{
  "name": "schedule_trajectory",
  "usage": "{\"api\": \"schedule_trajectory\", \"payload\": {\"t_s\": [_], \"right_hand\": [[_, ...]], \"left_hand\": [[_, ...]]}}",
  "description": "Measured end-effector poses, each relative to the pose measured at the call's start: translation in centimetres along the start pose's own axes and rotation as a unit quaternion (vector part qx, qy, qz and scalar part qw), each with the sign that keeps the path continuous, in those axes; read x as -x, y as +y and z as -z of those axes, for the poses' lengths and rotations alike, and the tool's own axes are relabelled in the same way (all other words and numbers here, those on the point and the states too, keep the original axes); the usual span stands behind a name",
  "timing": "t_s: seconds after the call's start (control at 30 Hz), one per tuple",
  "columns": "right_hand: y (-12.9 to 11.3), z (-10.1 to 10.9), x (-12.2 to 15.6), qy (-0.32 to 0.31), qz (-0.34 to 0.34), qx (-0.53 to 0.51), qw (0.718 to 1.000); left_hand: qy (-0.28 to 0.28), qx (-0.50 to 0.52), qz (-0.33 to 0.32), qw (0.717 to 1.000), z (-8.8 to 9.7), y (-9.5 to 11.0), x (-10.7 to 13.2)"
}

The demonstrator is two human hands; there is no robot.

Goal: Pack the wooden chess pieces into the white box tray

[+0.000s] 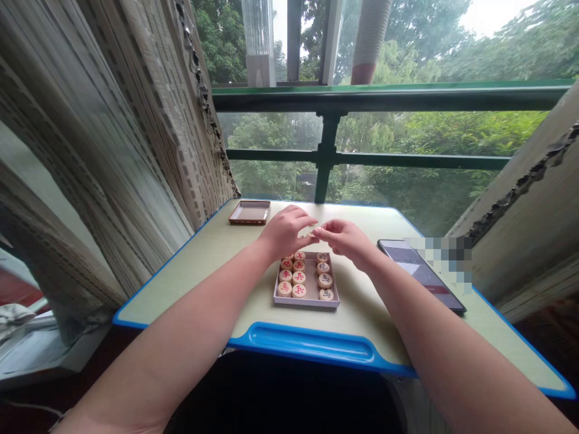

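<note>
Currently the left hand (286, 232) and right hand (346, 239) meet fingertip to fingertip above the far end of the shallow box (306, 299) of xiangqi pieces (298, 278), apparently pinching one piece jointly, so setting it down calls for an open slot.

Small table (203, 265), pale green top, blue rim, set against a window (407, 138) with green railing (389, 96). Beige curtains (136, 120) on both sides. Daylight, dense trees (452, 132) outside.

I see soft daylight from the window (407, 138), sky blown out, edges bowed, perhaps slight blur at corners.
</note>
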State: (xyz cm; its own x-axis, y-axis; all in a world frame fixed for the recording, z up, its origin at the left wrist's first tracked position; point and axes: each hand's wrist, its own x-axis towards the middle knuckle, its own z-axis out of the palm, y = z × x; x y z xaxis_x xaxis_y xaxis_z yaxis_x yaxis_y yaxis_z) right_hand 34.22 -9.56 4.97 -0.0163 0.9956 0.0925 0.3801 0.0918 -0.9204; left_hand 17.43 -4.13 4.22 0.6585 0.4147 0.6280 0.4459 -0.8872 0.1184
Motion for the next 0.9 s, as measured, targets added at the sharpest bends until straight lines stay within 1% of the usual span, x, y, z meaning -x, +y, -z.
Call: {"api": "schedule_trajectory", "payload": {"t_s": [0.07,0.17,0.27,0.33,0.47,0.63,0.73,0.8,0.83,0.9], "right_hand": [[-0.23,-0.20,0.18,0.003,-0.005,-0.026,1.000],[-0.19,-0.39,0.17,-0.002,0.011,-0.071,0.997],[0.10,-0.38,-0.03,-0.009,0.015,-0.128,0.992],[0.29,-0.32,-0.14,-0.006,0.010,-0.148,0.989],[0.40,-0.28,-0.14,-0.006,0.011,-0.143,0.990],[0.14,-0.14,-0.13,0.015,0.021,-0.126,0.992],[0.09,0.12,-0.22,0.012,0.011,-0.110,0.994],[0.22,0.26,-0.37,0.015,-0.002,-0.109,0.994],[0.34,0.31,-0.47,0.022,-0.007,-0.110,0.994],[0.62,0.43,-0.72,0.060,-0.010,-0.095,0.994]], "left_hand": [[0.001,-0.002,-0.007,1.000,0.01,0.21,-0.01],[0.003,-0.012,-0.008,1.000,0.15,0.19,0.06],[0.003,-0.013,0.007,1.000,0.33,-0.02,0.13],[-0.002,-0.010,0.022,1.000,0.34,-0.15,0.17],[-0.021,-0.009,0.033,0.999,0.20,-0.12,0.23],[-0.027,-0.003,0.021,0.999,0.26,0.27,0.19],[-0.022,0.004,0.005,1.000,0.23,0.33,0.19],[-0.023,0.007,0.006,1.000,0.16,0.33,0.20],[-0.025,0.011,0.011,1.000,0.15,0.36,0.21],[-0.038,0.033,0.029,0.998,0.23,0.55,0.20]]}}
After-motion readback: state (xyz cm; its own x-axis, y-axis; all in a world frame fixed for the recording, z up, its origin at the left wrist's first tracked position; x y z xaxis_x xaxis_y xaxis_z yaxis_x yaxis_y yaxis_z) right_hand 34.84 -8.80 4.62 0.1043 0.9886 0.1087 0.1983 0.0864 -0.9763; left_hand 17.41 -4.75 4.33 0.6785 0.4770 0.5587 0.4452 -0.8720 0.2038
